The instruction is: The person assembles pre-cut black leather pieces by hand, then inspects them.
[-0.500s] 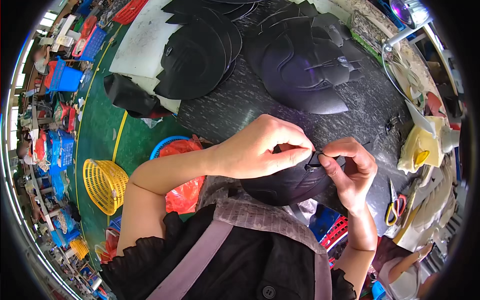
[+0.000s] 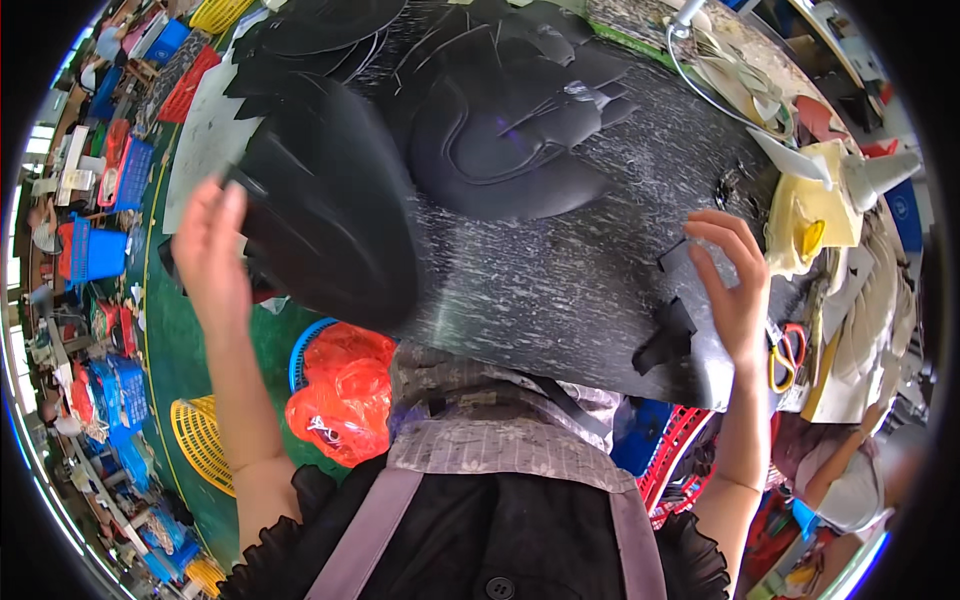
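On the left, my left hand (image 2: pixel 212 260) grips the edge of a large, curved black leather-like piece (image 2: pixel 330 205), which is blurred by motion. It lies over the left stack of similar black pieces (image 2: pixel 320 28). My right hand (image 2: pixel 728 280) hovers over the right side of the table, thumb and fingers apart. Near its fingertips is a thin black strip (image 2: pixel 672 256); a small black scrap (image 2: pixel 666 337) lies just below. Further back, a second pile of black pieces (image 2: pixel 500 150) rests on the dark speckled table (image 2: pixel 540 290).
Yellow-handled scissors (image 2: pixel 783 358) and a yellowish block (image 2: pixel 815 215) are at the right. A lamp base with a looped cable (image 2: pixel 685 25) stands at the back. Below the table's left edge is a blue basket with a red bag (image 2: pixel 345 385), beside a yellow basket (image 2: pixel 200 440).
My hands have parted from the black piece in front of me. The left has swung out left with a black piece; the right has moved right. My view has shifted right.
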Motion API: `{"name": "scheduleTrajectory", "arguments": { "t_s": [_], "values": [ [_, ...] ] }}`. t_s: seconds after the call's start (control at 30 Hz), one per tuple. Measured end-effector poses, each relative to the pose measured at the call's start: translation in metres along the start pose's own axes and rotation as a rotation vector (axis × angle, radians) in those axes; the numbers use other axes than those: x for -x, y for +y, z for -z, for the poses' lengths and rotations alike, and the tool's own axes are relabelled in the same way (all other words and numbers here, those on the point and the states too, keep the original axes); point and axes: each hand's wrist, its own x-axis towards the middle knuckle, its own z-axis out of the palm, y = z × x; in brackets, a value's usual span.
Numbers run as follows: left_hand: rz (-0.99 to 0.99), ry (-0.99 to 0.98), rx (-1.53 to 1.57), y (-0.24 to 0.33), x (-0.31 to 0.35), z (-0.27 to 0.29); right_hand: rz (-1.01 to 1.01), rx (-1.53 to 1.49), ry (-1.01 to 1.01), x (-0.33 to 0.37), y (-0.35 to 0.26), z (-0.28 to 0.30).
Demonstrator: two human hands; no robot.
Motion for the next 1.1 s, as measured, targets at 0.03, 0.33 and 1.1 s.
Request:
{"name": "scheduleTrajectory", "arguments": {
  "t_s": [0.03, 0.33, 1.1],
  "values": [
    [-0.108, 0.036, -0.16, -0.002, -0.023, 0.001, 0.001, 0.021, -0.034, 0.004, 0.018, 0.007],
    [-0.806, -0.434, -0.631, -0.008, -0.051, -0.191, 0.223, 0.281, -0.228, 0.005, 0.029, 0.013],
    [-0.762, -0.545, -0.318, -0.031, -0.068, -0.22, -0.358, -0.891, -0.165, -0.009, -0.008, -0.009]
  ]
}}
